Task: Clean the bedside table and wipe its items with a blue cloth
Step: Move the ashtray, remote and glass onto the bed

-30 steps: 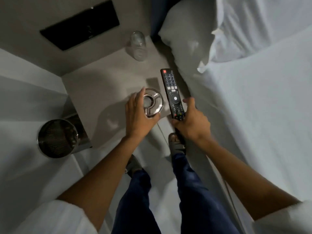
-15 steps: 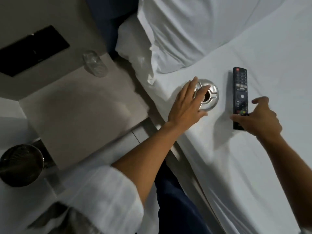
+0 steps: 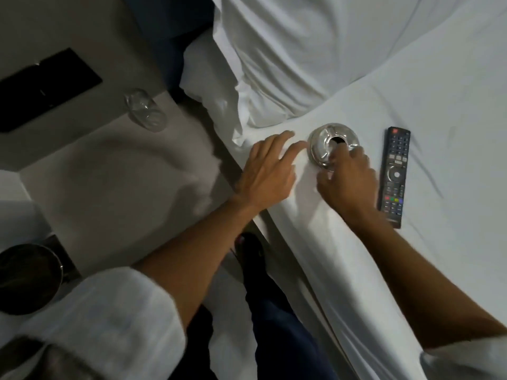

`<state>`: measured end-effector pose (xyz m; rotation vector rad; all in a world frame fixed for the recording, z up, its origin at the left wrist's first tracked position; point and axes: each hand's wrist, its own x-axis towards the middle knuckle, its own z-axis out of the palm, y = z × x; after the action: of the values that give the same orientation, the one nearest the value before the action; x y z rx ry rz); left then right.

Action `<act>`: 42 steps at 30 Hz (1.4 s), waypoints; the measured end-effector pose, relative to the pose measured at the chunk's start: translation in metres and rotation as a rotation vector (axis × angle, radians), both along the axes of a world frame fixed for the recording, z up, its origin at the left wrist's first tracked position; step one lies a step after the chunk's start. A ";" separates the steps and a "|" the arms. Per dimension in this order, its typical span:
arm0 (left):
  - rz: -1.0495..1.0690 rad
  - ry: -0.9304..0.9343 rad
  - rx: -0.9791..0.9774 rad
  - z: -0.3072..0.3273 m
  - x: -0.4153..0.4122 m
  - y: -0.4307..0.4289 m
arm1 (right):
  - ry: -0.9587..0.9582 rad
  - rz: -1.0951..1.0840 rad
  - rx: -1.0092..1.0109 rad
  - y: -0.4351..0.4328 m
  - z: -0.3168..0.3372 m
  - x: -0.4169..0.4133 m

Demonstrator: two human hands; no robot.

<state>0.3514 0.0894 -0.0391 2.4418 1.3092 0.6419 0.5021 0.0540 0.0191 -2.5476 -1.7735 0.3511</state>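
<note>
**Ashtray and remote on the bed, table nearly bare**

The bed [image 3: 411, 91] fills the right half of the view — a white sheet, smooth but creased, with a plump rumpled pillow [image 3: 288, 64] at the top. To its left stands the bedside table [image 3: 109, 182], a flat, matt, pale grey square top against the wall; only a clear drinking glass [image 3: 145, 111] shows on it, at the far corner. A round dark metal bin [image 3: 27, 278] sits on the floor at the lower left.

On the sheet lies a long black remote [image 3: 395, 174], slim and rectangular with rows of small buttons and a coloured strip near its lower end. Just left of it is the ashtray [image 3: 326, 144] — round, polished metal, mirror-bright, with a dark centre hole.

The right hand [image 3: 348, 182] reaches from below, its fingers curled over the ashtray's near rim, touching it; whether they grip it I cannot tell. The left hand [image 3: 269, 171] hovers flat and loose just beside the ashtray, fingers spread, holding nothing. Both forearms are bare below rolled white sleeves.
</note>
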 end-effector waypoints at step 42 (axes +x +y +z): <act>0.793 -1.060 -0.872 0.042 -0.113 -0.064 | 0.718 -0.106 0.183 -0.003 0.000 -0.109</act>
<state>0.2385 0.0253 0.0028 0.6309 1.4972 1.0203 0.3932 0.0514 0.0195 -2.0005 -1.3179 0.9074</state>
